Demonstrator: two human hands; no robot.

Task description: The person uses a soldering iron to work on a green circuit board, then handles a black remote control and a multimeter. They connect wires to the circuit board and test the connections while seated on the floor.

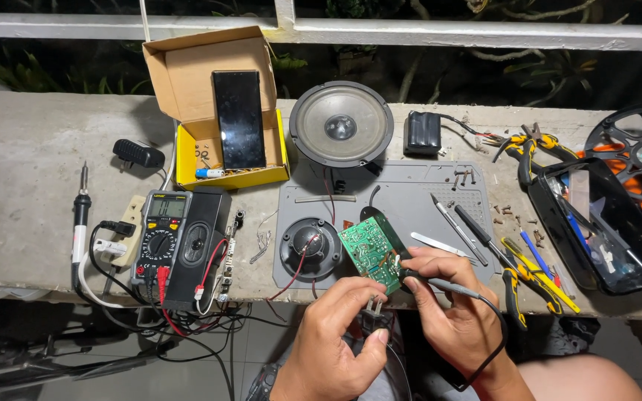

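Note:
A green circuit board (pixel 370 250) stands tilted at the front edge of a grey work mat (pixel 417 200). My right hand (pixel 446 301) grips a black probe (pixel 447 284) whose tip touches the board's lower right corner; its black lead loops down past my wrist. My left hand (pixel 339 338) pinches a small black plug with metal prongs (pixel 374 316) just below the board. Red and black wires run from the board to a small black speaker (pixel 310 247) lying face down on the mat.
A multimeter (pixel 160 234) and black speaker box (pixel 200 241) sit left, beside a soldering iron (pixel 80 219). Behind are a larger speaker cone (pixel 341 123), an open cardboard box holding a phone (pixel 238 119) and a battery pack (pixel 422 132). Screwdrivers, pliers (pixel 530 282) and a black tray (pixel 600 223) lie right.

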